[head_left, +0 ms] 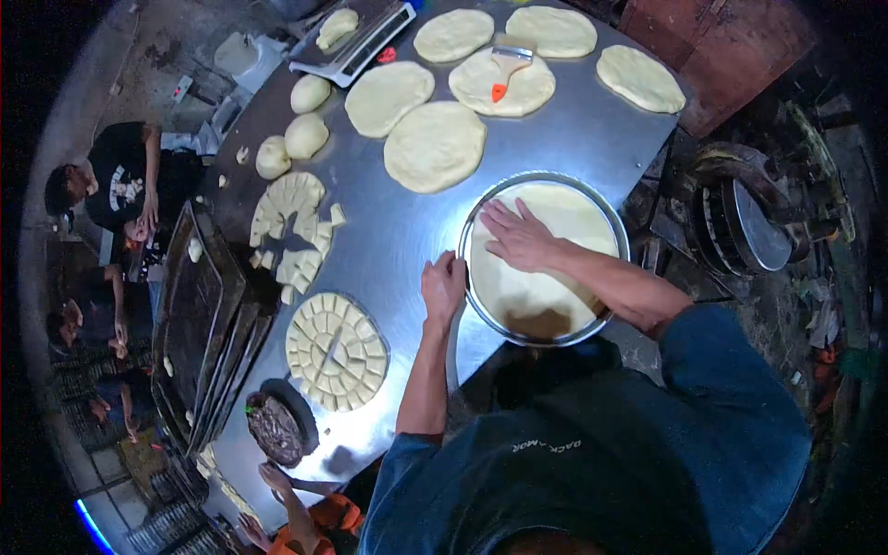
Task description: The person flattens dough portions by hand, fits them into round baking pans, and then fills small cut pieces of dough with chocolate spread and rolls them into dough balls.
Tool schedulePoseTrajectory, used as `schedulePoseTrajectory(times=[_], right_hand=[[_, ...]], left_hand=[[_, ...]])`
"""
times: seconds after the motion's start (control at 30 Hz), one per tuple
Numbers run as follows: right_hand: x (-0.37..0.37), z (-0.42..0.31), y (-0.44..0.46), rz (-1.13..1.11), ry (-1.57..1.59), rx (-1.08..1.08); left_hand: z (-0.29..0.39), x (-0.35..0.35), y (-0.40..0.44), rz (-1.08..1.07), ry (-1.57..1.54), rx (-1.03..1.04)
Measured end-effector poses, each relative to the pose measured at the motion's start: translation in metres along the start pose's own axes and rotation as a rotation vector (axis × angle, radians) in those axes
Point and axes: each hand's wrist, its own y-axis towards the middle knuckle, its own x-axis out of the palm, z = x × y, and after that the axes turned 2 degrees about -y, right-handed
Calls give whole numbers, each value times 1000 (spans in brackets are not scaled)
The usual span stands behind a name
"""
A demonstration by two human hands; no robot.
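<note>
My right hand (520,236) lies with fingers spread on a sheet of pale dough (564,287) inside a round metal pan (622,227). The dough covers most of the pan's floor; a brownish patch shows at the near side. At the pan's left rim, my left hand (444,285) is closed on the edge with fingers curled. Just beyond the pan lies a flat dough round (435,148) on the metal table (388,250). A brush (509,67) with an orange-tipped handle rests on another dough round (476,88).
Left on the table are a dough disc cut into pieces (336,351), a partly separated one (277,213), dough balls (306,137) and a bowl of dark filling (277,430). A scale (365,42) stands at the back. Stacked trays (217,324) border the left; another person's hands (277,481) are nearby.
</note>
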Motion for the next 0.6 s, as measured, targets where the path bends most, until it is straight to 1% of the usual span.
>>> schedulePoseTrajectory(times=[0.07, 0.1, 0.13, 0.2, 0.27, 0.3, 0.33, 0.4, 0.43, 0.5, 0.53, 0.6], right_hand=[[-16, -29, -3, -169, -125, -35], [-1, -42, -19, -213, -11, -66], [5, -60, -35, -132, -25, -116], [11, -67, -31, -126, -5, -102], [24, -46, -12, -285, 201, -251], [-22, -41, -6, -426, 580, -115], [-32, -26, -6, -255, 301, -73], [-2, 10, -28, 42, -87, -51], [-6, 12, -21, 35, -87, -39], [-15, 16, -7, -250, 395, 73], [-24, 14, -17, -254, 395, 102], [-42, 21, -35, -6, 342, 252]], left_hand=[[0, 13, 7, 193, -188, 152], [-5, 26, 16, 252, -48, 296], [1, 40, 16, 254, -127, 253], [-17, 48, 18, 300, -141, 294], [4, 24, -5, 171, -258, 72], [-6, 29, -10, 296, -205, 237], [-8, 29, -20, 270, -207, 214], [-18, 37, -34, 326, 3, 250], [-14, 39, -40, 313, 0, 251], [-1, 46, -45, 545, 718, 261], [9, 47, -42, 522, 708, 277], [38, 58, -10, 240, 432, 707]])
